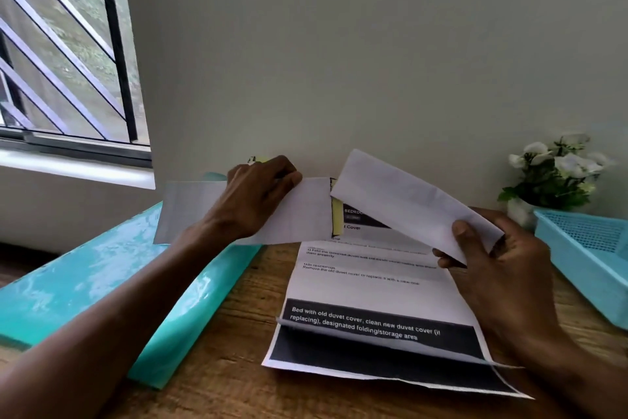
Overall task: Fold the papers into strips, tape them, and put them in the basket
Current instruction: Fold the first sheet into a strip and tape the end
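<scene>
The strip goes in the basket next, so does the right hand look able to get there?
Probably yes: the right hand, gripping the folded strip, is just left of the blue basket, nothing between.

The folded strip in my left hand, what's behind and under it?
Behind the folded strip that the left hand grips, a yellow edge and part of the printed sheets show. Under its left end lies the turquoise folder. The rest is hidden.

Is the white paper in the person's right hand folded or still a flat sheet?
Folded. The white paper is a narrow strip, pinched at its end by the right hand.
</scene>
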